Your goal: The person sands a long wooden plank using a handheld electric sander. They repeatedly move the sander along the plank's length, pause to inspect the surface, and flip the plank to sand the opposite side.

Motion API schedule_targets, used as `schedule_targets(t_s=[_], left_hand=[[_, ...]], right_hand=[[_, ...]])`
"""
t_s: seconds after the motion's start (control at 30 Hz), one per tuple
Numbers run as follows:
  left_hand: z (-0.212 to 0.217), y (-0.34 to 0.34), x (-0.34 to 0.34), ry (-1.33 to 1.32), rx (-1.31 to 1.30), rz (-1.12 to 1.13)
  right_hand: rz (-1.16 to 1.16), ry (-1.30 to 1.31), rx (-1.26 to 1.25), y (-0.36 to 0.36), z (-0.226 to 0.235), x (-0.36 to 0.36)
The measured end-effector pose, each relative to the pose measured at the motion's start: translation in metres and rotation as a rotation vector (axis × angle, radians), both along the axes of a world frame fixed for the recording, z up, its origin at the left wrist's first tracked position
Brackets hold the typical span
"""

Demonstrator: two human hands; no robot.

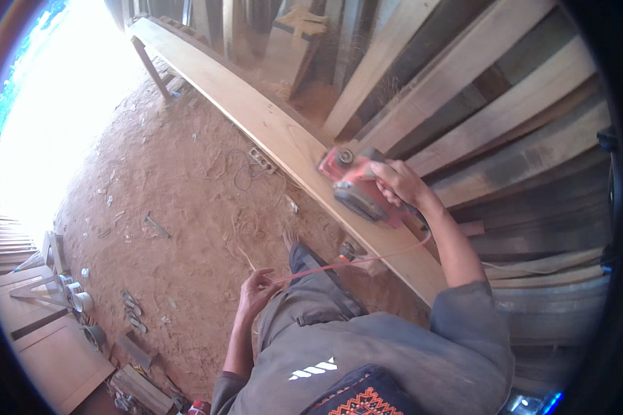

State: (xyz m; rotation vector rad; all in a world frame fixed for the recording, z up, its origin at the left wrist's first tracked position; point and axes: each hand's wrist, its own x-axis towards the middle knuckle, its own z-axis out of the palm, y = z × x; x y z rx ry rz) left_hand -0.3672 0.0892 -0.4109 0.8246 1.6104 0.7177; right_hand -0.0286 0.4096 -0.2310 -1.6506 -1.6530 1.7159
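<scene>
A long pale wooden board (pixel 256 121) runs from the far left toward my right side. On its near part sits a red and black electric hand planer (pixel 355 181), with a round knob on its front. My right hand (pixel 399 181) is closed around the planer's rear handle. From the planer a thin reddish power cord (pixel 339 265) loops back across my legs. Down by my left thigh, my left hand (pixel 257 288) grips this cord between its fingers, away from the board.
Many planks (pixel 457 76) lean along the right side. A wooden leg (pixel 152 69) supports the board's far end. On the dirt floor lie a power strip (pixel 262 160), a hammer-like tool (pixel 157 225) and sandals (pixel 133 309). Wooden panels (pixel 62 360) stand at lower left.
</scene>
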Motion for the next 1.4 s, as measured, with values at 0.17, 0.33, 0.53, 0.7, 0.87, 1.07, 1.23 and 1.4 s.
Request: schedule_targets(t_s=[0.17,0.33,0.53,0.7,0.87,1.07,1.23,1.4], left_hand=[[0.0,-0.012,0.062,0.037,0.012,-0.305],[0.002,-0.028,0.119,-0.041,0.015,-0.433],[-0.002,-0.023,0.247,-0.329,-0.083,-0.518],[0.017,-0.026,0.397,-0.656,-0.335,-0.213],[0.011,-0.027,0.448,-0.505,-0.329,0.035],[0.017,-0.047,0.456,-0.089,-0.062,-0.013],[0.047,-0.063,0.494,0.467,0.133,-0.278],[0.043,-0.071,0.506,0.205,0.06,-0.056]], right_hand=[[-0.183,-0.104,-0.049,-0.105,0.013,0.098],[-0.532,0.067,0.011,-0.192,0.025,0.158],[-0.581,0.092,-0.026,-0.255,0.031,0.255],[-0.637,0.139,0.142,-0.299,0.038,0.335],[-0.68,0.019,0.119,-0.336,0.045,0.406],[-0.798,0.029,0.036,-0.354,0.025,0.444],[-0.702,0.078,0.051,-0.35,0.017,0.446],[-0.627,0.137,0.085,-0.34,0.03,0.436]])
